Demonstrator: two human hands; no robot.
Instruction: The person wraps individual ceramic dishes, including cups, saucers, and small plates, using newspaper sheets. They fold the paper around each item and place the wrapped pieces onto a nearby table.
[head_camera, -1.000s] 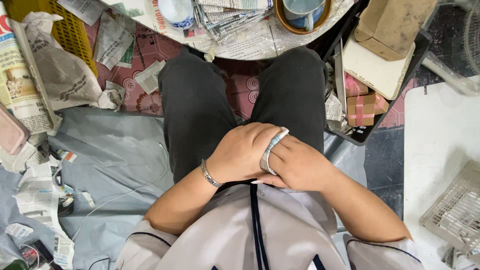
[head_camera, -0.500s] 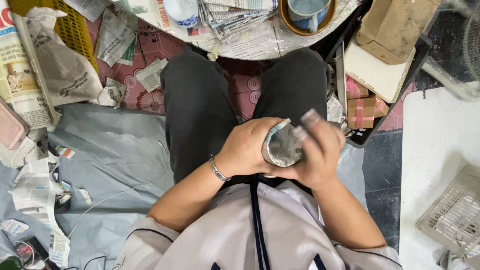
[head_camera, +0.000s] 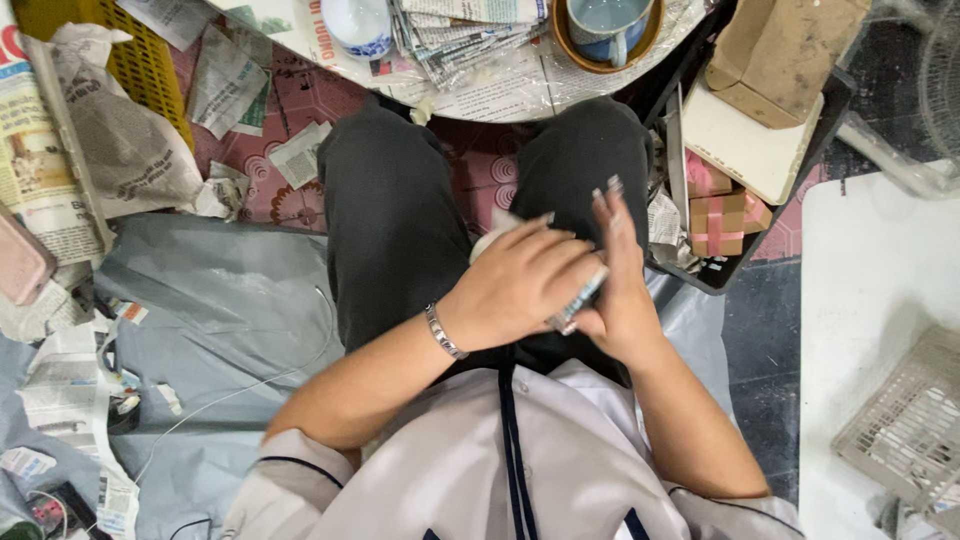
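Observation:
Over my lap, both hands close around one small object wrapped in newspaper (head_camera: 580, 298). My left hand (head_camera: 520, 283) covers it from the left, fingers curled over its top. My right hand (head_camera: 622, 285) presses against its right side with the fingers stretched upward. Only a thin grey edge of the wrapped object shows between the palms, and a bit of white paper (head_camera: 490, 240) peeks out above my left hand. A metal bracelet (head_camera: 443, 333) sits on my left wrist. My legs in dark trousers (head_camera: 400, 210) lie beneath.
A round table (head_camera: 480, 95) covered in newspaper holds a stack of papers (head_camera: 460, 30), a blue-white cup (head_camera: 358, 25) and a bowl with a cup (head_camera: 605, 25). Cardboard boxes (head_camera: 780, 60) and pink boxes (head_camera: 722, 210) lie right. A yellow crate (head_camera: 140, 60), crumpled newspaper (head_camera: 120, 150) and a grey sheet (head_camera: 220, 300) lie left.
The hands have turned the wrapped object: earlier its grey paper face showed between them, now my left hand covers it and my right fingers point straight up.

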